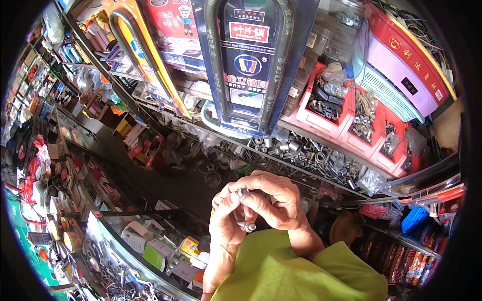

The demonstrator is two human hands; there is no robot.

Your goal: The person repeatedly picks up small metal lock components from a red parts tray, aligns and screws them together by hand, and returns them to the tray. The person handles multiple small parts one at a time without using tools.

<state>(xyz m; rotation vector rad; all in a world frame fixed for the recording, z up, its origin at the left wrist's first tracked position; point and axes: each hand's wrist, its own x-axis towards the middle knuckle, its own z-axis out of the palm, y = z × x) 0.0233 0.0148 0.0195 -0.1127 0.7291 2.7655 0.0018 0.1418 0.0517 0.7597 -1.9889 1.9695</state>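
Note:
My two hands meet in front of my green-clad lap, fingers curled inward. Between the thumb tips shows the silvery end of a small metal cylinder point(243, 191), pinched there by both hands. My left hand point(223, 215) is closed, and a second shiny round metal piece point(247, 227) pokes out below its fingers. Whether the two metal ends belong to one part is hidden by the fingers. My right hand point(278, 198) is also closed, its thumb pressing on the upper metal cylinder and its index finger arched over the top.
Beyond my hands a shelf holds loose metal fittings point(321, 160), red bins point(346, 125) of hardware and a large packaged U-shaped lock point(246, 65). A glass display case point(150, 261) stands at lower left. Colourful packets point(411, 261) fill a rack at right.

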